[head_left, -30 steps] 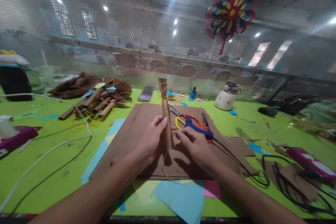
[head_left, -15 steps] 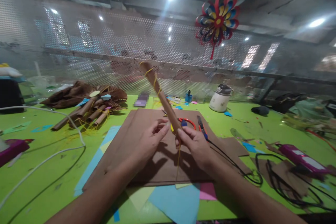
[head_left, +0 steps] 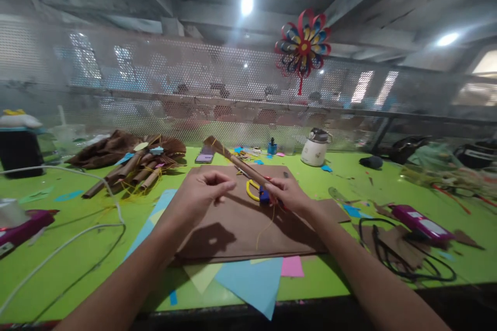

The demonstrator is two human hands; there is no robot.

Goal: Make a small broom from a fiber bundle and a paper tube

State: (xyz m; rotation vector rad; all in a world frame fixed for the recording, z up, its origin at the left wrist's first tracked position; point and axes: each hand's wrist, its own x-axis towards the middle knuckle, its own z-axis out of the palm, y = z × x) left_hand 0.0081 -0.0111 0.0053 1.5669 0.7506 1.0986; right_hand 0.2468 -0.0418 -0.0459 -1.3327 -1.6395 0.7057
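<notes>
My right hand point(head_left: 286, 194) is closed round the lower end of a slim brown paper roll point(head_left: 240, 163), which slants up and left over the board. Yellow thread winds round the roll's upper part, and a loose end hangs below my right hand. To the left of the roll, apart from it, my left hand point(head_left: 205, 192) has its fingers curled and thumb close to them; whatever they pinch is too small to make out. Beneath the roll, a tool's yellow handle loop point(head_left: 253, 191) and a blue part point(head_left: 264, 196) show on the brown cardboard point(head_left: 240, 240), partly covered by my right hand.
Several thread-tied brown rolls point(head_left: 134, 168) lie at left beside brown cloth. A white flask point(head_left: 314, 147), a blue bottle point(head_left: 272, 147) and a phone point(head_left: 205, 155) stand or lie behind. At right are a magenta device point(head_left: 421, 222) and black cable point(head_left: 382, 253). A white cable point(head_left: 89, 228) curves at left.
The paper roll has tipped lower, its far end coming down toward the table. My left hand has moved left, away from the roll, and its fingers have curled in. The view has shifted slightly.
</notes>
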